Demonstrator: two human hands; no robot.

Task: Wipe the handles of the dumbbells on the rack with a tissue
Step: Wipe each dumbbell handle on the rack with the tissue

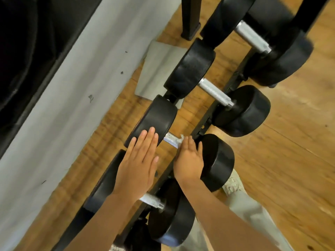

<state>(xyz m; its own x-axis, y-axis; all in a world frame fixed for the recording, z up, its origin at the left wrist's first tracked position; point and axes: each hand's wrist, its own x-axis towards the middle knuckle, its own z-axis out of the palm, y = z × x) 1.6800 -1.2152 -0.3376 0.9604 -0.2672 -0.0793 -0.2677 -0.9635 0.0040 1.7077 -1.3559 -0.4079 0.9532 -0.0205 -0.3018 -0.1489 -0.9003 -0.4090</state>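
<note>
Left hand [137, 163] presses flat on the dumbbell head [154, 120], steadying it; right hand [188, 160] wraps the tissue [181, 138] around the handle [171, 139] for wiping.

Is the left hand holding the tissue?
No, the left hand lies flat on a black weight head; the tissue is under the right hand.
</note>
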